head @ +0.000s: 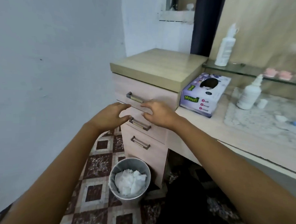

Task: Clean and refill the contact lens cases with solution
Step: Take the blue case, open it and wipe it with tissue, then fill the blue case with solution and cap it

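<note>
Both my hands, left [110, 116] and right [158, 114], hang empty in front of the drawer unit [143, 88], with open air leftward to the wall [41, 65] and the bin [130, 177] on the floor straight below, by the unit's foot. The counter's [203, 126] front edge is bare, but the tissue box [204, 94] blocks its left end against the drawer unit, and a white bottle [249, 95] stands near the back edge. A glass shelf [234, 67] overhangs that back edge, a taller bottle [224, 48] at its left end.

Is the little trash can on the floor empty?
No, not empty. The trash can holds a heap of crumpled white tissues, seen through its open top.
</note>
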`<state>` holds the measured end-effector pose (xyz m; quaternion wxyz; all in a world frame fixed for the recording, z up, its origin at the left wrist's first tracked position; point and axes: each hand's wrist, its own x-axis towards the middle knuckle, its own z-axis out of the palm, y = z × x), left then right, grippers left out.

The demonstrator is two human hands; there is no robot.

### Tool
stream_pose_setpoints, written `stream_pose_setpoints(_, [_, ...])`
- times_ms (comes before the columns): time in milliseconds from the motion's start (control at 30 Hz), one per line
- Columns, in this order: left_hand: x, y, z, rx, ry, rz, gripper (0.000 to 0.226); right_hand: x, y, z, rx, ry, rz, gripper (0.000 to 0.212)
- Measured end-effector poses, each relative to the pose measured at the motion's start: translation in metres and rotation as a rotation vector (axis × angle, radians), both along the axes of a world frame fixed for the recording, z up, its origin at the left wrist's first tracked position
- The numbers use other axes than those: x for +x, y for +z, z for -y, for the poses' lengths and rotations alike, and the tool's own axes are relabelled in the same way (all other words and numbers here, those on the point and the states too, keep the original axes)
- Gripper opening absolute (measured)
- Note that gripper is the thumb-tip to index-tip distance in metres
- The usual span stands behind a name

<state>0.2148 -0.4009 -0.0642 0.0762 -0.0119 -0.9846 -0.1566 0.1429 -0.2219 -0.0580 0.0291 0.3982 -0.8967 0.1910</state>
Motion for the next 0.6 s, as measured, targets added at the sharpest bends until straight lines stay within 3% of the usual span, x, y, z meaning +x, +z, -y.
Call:
stream_pose_setpoints(233, [-0.014,0.041,-0.053,-0.013,-0.11,-0.089,0.05,0.005,0.041,-0.06,-0.007,-0.08,-0.114,0.042])
stream_pose_setpoints(400, [-0.033,0.057,-0.109,-0.038,-0.239,-0.127,0.048,0.008,0.053,-0.121,-0.012,-0.2,-0.114,0.035])
stream_pose_setpoints(600, [-0.055,0.058,-0.185,-0.028,-0.387,-0.129,0.05,0.015,0.054,-0.198,0.015,-0.343,-0.124,0.042])
